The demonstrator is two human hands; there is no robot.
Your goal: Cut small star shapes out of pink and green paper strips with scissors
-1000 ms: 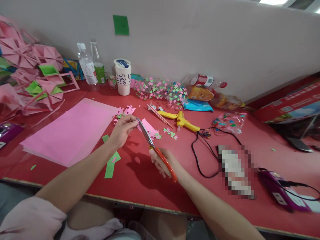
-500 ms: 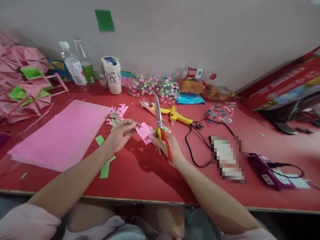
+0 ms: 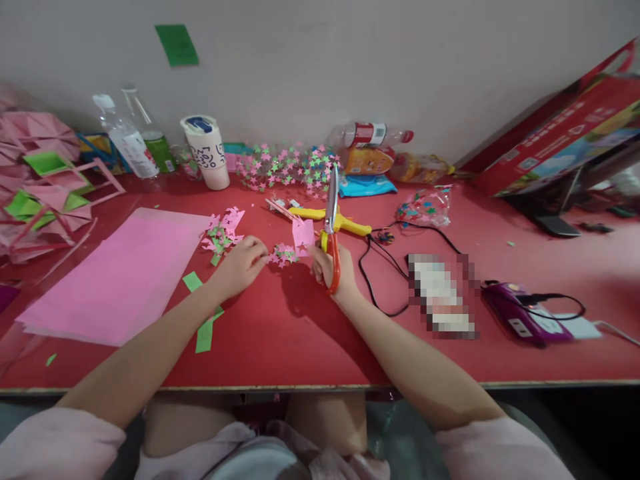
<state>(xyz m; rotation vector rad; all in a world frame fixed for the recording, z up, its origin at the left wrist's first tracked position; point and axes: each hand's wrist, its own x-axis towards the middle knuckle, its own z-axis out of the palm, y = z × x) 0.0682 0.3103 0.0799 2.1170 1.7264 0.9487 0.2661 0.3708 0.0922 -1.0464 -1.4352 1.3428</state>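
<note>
My right hand (image 3: 327, 267) grips orange-handled scissors (image 3: 331, 220) with the blades pointing up and away from me. A small pink paper scrap (image 3: 303, 235) stands beside that hand, seemingly pinched by its fingers. My left hand (image 3: 243, 263) rests low on the red table (image 3: 280, 333), fingers curled at a little heap of pink and green paper stars (image 3: 283, 254); I cannot make out whether it holds one.
A large pink sheet (image 3: 117, 277) lies left, green strips (image 3: 203, 320) near it. Cut scraps (image 3: 223, 230), a star pile (image 3: 287, 167), yellow glue gun (image 3: 325, 217) with black cord (image 3: 380, 293), cup (image 3: 205, 150), bottles (image 3: 125, 137), purple device (image 3: 517, 313) and a red box (image 3: 555, 133) are around.
The scissors swung from slanting left to upright. My left hand let the pink scrap go and dropped to the star heap; the scrap now sits by my right hand.
</note>
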